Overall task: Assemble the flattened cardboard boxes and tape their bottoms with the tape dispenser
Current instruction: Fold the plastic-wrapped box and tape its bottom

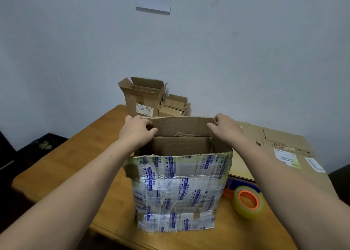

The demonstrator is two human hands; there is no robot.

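A cardboard box [176, 191] wrapped in printed white-and-blue tape stands upright on the wooden table [66, 166], its open end facing up. Its far flap [181, 125] is raised. My left hand [135, 131] grips the flap's left end, fingers curled over the edge. At the flap's right end, my right hand [225, 126] pinches the top corner. The tape dispenser [246, 200], orange and blue with a roll of clear yellowish tape, lies on the table just right of the box.
Two smaller open cardboard boxes [142, 98] [174, 106] stand at the table's far edge against the wall. Flattened boxes [280, 151] with shipping labels lie on the right. A dark bin [41, 145] sits on the floor at the left.
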